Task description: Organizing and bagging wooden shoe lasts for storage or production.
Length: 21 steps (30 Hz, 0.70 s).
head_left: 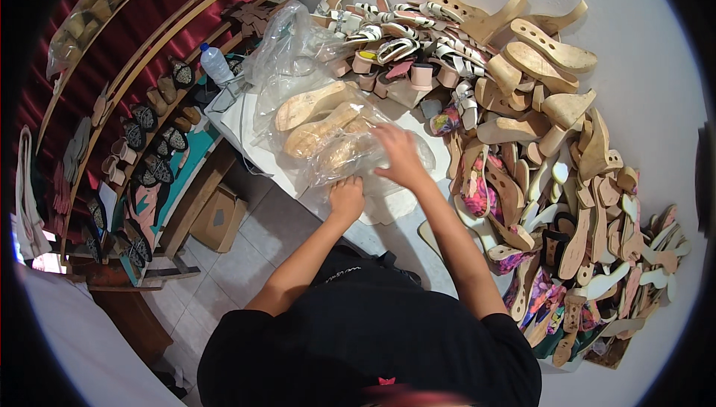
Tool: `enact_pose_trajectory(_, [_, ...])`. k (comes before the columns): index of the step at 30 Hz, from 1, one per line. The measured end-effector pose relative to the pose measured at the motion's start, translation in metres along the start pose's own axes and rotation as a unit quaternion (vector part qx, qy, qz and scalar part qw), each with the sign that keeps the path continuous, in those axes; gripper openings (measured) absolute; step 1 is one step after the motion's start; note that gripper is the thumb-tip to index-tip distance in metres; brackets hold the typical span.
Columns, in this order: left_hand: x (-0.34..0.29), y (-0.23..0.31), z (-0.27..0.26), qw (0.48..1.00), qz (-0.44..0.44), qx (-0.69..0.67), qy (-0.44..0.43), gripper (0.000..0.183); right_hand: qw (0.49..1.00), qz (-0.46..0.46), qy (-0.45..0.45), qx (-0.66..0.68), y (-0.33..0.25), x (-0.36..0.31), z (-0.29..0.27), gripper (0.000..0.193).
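Observation:
A large clear plastic bag (280, 60) lies crumpled on the white-covered table, with several pale wooden shoe soles (307, 105) showing through it. At the bag's near edge my left hand (347, 199) is closed, its curled fingers gripping the plastic. My right hand (398, 155) is over the right side of the bag, fingers spread and slightly blurred. Whether its fingertips touch the plastic is hard to tell. Folds and glare partly hide the soles nearest my hands.
Wooden soles and heels (548, 67) are heaped along the wall at right, beside white-strapped sandals (399, 49) and floral shoes (477, 183). At left stands a shelf rack (168, 23) with shoes. A water bottle (216, 65) is at the table's far-left corner; a cardboard box (218, 219) sits below.

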<state>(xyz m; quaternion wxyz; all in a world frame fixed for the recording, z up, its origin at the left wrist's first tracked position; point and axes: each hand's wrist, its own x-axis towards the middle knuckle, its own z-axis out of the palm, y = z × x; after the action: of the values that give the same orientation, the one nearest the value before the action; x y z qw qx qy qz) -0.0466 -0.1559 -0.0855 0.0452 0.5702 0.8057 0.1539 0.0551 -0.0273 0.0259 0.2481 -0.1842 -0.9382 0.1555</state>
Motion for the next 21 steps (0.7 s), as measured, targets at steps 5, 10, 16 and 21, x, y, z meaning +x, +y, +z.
enact_pose_trajectory(5, [-0.004,-0.001,-0.012,0.999,-0.033,-0.028,-0.026,0.038,0.996,-0.065,0.031,0.044,-0.044,0.011,0.02,0.074])
enact_pose_trajectory(10, [-0.031,0.005,-0.07,0.947,0.11,-0.296,-0.059,0.029,0.962,0.024,0.193,0.193,-0.021,-0.044,0.066,0.045])
enact_pose_trajectory(16, [-0.056,-0.059,-0.082,0.85,-0.079,-0.501,0.142,0.016,0.879,0.27,0.036,0.392,0.0,-0.057,0.105,0.035])
enact_pose_trajectory(21, [-0.022,-0.117,-0.045,0.771,-0.324,-0.508,0.204,0.028,0.845,0.265,-0.004,0.464,-0.013,-0.031,0.122,0.087])
